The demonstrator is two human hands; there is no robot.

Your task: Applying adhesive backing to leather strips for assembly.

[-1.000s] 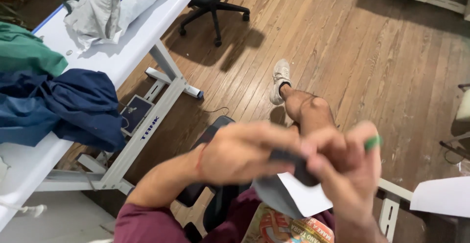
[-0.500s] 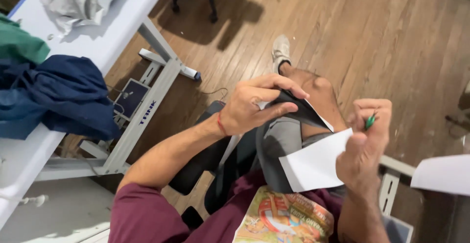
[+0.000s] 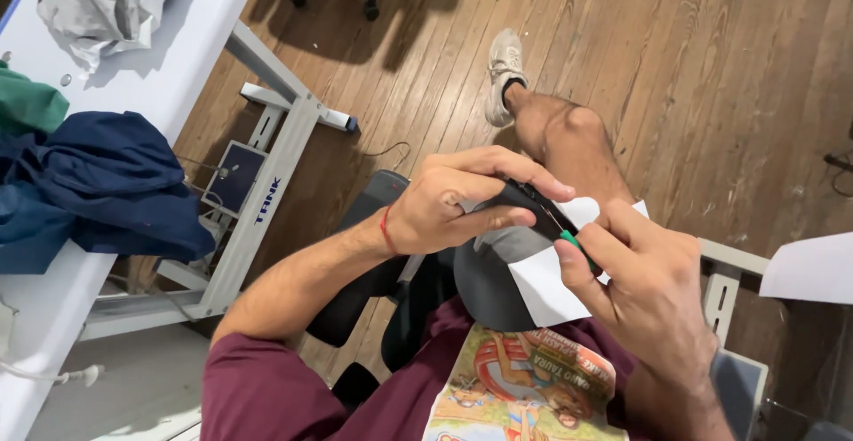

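Since half a second ago the right hand has been brought in against the cap, a green-handled tool pinched in its fingers. The cap — dark, curved, smooth — is gripped by the left hand above the lap, beside white paper. Crumpled blue cloth lies on the white table, well left of the cap.

Left hand clamped over dark fabric piece, fingers curled across its top edge. Right hand just right of the fabric, pinching a green-handled tool against white paper. White table well left of the fabric, bearing navy garment.
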